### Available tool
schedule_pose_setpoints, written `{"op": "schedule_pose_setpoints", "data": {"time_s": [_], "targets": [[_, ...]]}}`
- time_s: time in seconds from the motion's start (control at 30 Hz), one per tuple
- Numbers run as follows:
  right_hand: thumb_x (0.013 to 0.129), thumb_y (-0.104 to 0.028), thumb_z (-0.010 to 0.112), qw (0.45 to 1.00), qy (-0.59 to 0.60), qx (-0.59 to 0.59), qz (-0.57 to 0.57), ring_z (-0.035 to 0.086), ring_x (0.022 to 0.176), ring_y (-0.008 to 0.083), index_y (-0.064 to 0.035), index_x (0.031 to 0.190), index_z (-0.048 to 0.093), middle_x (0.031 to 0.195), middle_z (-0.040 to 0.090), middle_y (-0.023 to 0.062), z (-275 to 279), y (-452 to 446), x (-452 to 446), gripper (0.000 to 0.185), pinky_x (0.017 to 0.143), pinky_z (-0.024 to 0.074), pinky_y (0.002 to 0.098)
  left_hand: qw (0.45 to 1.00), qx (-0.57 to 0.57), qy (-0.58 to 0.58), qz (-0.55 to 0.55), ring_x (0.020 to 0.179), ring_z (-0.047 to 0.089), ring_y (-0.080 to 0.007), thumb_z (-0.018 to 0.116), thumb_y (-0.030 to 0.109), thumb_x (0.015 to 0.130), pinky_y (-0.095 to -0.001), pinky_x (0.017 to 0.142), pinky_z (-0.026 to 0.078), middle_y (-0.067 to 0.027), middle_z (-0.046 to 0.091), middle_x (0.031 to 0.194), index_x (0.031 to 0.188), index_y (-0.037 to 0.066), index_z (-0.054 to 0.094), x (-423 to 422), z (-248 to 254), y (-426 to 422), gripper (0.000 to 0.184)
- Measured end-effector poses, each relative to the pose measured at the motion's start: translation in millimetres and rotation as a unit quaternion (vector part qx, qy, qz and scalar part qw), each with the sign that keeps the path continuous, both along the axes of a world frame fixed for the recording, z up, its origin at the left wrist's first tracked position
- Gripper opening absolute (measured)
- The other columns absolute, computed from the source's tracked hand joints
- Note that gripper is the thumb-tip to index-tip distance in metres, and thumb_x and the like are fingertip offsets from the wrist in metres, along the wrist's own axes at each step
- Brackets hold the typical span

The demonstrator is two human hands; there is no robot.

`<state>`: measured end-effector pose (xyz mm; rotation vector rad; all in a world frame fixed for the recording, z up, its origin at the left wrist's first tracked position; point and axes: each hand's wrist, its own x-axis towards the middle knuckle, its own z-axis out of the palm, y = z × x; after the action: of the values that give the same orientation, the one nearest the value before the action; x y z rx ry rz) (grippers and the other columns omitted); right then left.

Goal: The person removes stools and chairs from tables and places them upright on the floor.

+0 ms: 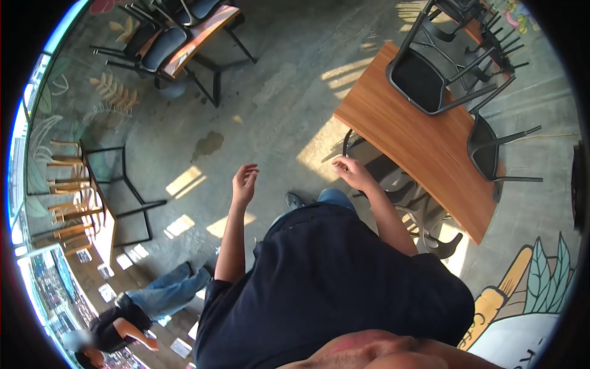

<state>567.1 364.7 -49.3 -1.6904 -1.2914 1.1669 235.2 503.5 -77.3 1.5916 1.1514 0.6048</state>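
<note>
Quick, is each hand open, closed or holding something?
Left hand: open, loosely bent, holding nothing visible.
Right hand: open, loosely curled, holding nothing visible.

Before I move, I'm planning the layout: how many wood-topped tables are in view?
4: the near table at right, the top-left table, the left table, and what looks like a far table at top right, mostly covered. More may be hidden.

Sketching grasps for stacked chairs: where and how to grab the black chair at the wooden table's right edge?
Probably by the two legs of the black chair, from the picture's right: they jut away from the table, slim and exposed, while the broad seat leaves less to wrap around.
</note>
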Motion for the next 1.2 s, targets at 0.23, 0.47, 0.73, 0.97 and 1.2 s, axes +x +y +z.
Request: {"op": "schedule_pose_setpoints", "data": {"time_s": [0.23, 0.47, 0.73, 0.97, 1.2], "targets": [[0.084, -0.016, 0.057, 0.998, 0.046, -0.037, 0.012, 0.06, 0.077, 0.0122, -0.0014, 0.096, 0.062, 0.081, 0.064, 0.005, -1.0, 76.3, -15.5, 0.019, 0.071, 0.0481, 0.0276, 0.986, -0.007, -0.153, 0.071, 0.082, 0.057, -0.0119, 0.05, 0.008, 0.086, -0.0242, 0.073, 0.043, -0.0058, 0.062, 0.089, 0.104, -0.001, 0.057, 25.0, 8.3, 58.2, 0.021], [0.086, -0.014, 0.054, 0.994, 0.083, 0.049, -0.044, 0.06, 0.077, 0.0112, -0.0003, 0.093, 0.062, 0.083, 0.064, 0.0042, -22.5, 197.5, 39.0, 0.017, 0.069, 0.0474, 0.0258, 0.982, -0.112, -0.137, -0.06, 0.084, 0.058, -0.0139, 0.053, 0.006, 0.085, -0.0265, 0.078, 0.046, -0.0074, 0.062, 0.091, 0.104, 0.0, 0.057, 108.3, -6.7, 132.3, 0.021], [0.088, -0.014, 0.055, 0.97, 0.111, 0.097, -0.194, 0.061, 0.078, 0.012, 0.0012, 0.093, 0.059, 0.083, 0.064, 0.0064, -7.6, 330.6, 209.9, 0.017, 0.072, 0.0483, 0.0248, 0.915, -0.113, -0.22, -0.318, 0.071, 0.048, -0.012, 0.066, 0.015, 0.077, -0.0264, 0.064, 0.036, -0.0021, 0.051, 0.07, 0.069, 0.004, 0.049, 278.4, 140.1, 350.0, 0.021], [0.091, -0.012, 0.052, 0.916, 0.24, 0.171, -0.272, 0.058, 0.078, 0.0127, 0.0004, 0.091, 0.056, 0.083, 0.06, 0.0072, -4.6, 409.2, 274.1, 0.013, 0.074, 0.0476, 0.0262, 0.512, 0.006, -0.354, -0.783, 0.053, 0.038, -0.0283, 0.043, 0.037, 0.091, -0.0373, 0.054, 0.027, -0.0082, 0.034, 0.056, 0.06, 0.006, 0.038, 405.8, 329.0, 358.4, 0.045], [0.092, -0.017, 0.052, 0.926, 0.241, 0.139, -0.255, 0.056, 0.078, 0.012, 0.0037, 0.091, 0.057, 0.083, 0.059, 0.0063, -22.9, 458.1, 297.4, 0.021, 0.075, 0.0463, 0.0266, 0.355, -0.125, -0.437, -0.817, 0.055, 0.041, -0.0288, 0.052, 0.025, 0.088, -0.0369, 0.054, 0.028, -0.0094, 0.04, 0.059, 0.06, 0.005, 0.039, 509.2, 309.4, 422.1, 0.037]]}}
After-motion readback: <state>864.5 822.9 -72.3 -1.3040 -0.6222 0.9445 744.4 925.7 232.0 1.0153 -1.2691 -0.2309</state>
